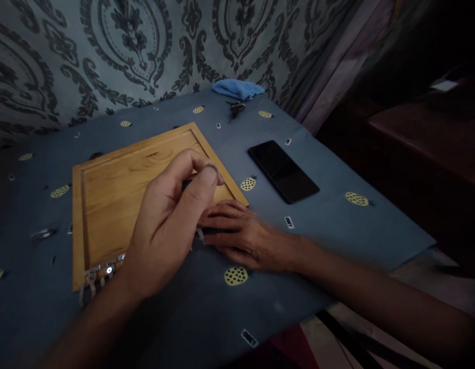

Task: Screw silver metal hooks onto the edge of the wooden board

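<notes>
My left hand (171,220) is raised over the front right corner of a wooden tray (118,184), thumb and forefinger pinched on a small dark thing I cannot make out. My right hand (241,236) lies low on the blue cloth (329,225) just in front of that corner, fingers close together and pointing left, touching a small metal piece at their tips. Several small silvery metal parts (102,271) lie along the tray's front edge.
A black phone (283,171) lies face up right of the tray. A folded light blue cloth (237,88) and a small dark metal object (236,108) sit at the far edge by the patterned wall. The table edge drops off at right and front.
</notes>
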The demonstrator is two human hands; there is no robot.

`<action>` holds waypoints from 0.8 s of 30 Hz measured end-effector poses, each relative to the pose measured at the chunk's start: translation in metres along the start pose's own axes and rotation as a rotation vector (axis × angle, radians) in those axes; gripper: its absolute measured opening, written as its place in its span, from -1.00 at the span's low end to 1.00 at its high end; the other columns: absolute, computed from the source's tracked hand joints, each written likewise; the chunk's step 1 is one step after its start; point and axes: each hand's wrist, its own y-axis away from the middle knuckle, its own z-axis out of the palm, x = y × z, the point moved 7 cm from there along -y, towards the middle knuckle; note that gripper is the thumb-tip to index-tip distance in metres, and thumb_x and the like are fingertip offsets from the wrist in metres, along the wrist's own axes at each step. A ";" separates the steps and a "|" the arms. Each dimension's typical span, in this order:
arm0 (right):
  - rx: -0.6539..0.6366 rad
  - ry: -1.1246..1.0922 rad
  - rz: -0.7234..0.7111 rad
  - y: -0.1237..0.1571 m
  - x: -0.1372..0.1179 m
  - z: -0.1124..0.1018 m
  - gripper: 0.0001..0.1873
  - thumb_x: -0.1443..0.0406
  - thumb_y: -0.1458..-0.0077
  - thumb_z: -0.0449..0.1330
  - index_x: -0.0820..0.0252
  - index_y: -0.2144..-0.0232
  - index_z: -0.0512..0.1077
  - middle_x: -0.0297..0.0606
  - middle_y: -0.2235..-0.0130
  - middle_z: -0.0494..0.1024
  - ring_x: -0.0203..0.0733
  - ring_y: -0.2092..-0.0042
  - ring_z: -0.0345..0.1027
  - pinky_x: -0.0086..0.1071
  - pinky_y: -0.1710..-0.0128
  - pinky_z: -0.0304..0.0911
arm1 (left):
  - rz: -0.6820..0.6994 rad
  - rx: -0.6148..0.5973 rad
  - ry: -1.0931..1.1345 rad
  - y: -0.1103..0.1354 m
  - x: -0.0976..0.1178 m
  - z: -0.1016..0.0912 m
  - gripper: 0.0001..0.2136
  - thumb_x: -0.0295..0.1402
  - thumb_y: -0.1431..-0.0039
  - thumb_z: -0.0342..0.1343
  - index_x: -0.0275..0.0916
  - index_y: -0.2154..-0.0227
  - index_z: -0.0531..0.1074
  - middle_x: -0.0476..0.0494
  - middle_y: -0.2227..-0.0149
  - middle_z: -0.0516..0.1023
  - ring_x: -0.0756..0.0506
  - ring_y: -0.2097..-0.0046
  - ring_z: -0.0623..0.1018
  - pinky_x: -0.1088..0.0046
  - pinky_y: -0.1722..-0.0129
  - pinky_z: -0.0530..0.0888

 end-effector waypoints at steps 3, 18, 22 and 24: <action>0.006 -0.003 -0.003 -0.001 0.000 -0.001 -0.69 0.36 -0.28 0.11 0.26 0.00 0.54 -0.10 -0.17 0.53 0.02 -0.26 0.26 -0.02 -0.26 0.17 | -0.017 0.037 0.019 0.001 -0.002 -0.002 -0.76 -0.15 -0.37 0.07 -0.14 0.38 0.37 0.08 0.57 0.10 0.04 0.55 0.15 0.39 0.58 0.15; 0.026 -0.024 -0.015 0.000 0.001 0.001 -0.73 0.33 -0.29 0.13 0.25 0.05 0.55 -0.12 -0.17 0.53 0.03 -0.27 0.26 0.01 -0.26 0.18 | -0.104 -0.209 0.198 -0.005 -0.006 0.002 -0.91 -0.39 -0.34 0.08 -0.15 0.28 0.47 0.19 0.68 0.03 0.13 0.68 0.00 0.50 0.67 0.02; 0.039 0.004 0.000 0.000 0.000 0.000 -0.74 0.32 -0.31 0.10 0.20 0.07 0.56 -0.15 -0.17 0.54 -0.01 -0.27 0.29 0.01 -0.28 0.15 | -0.099 -0.115 0.156 -0.011 -0.005 -0.004 -0.90 -0.37 -0.35 0.09 -0.16 0.31 0.44 0.16 0.66 0.08 0.10 0.64 0.08 0.51 0.65 0.08; 0.067 0.013 0.008 0.001 0.000 -0.002 -0.74 0.31 -0.32 0.09 0.19 0.06 0.55 -0.16 -0.14 0.57 -0.05 -0.24 0.34 0.01 -0.29 0.13 | -0.081 -0.053 0.134 -0.013 -0.003 -0.006 -0.89 -0.37 -0.36 0.08 -0.17 0.32 0.43 0.15 0.64 0.11 0.10 0.62 0.11 0.51 0.63 0.11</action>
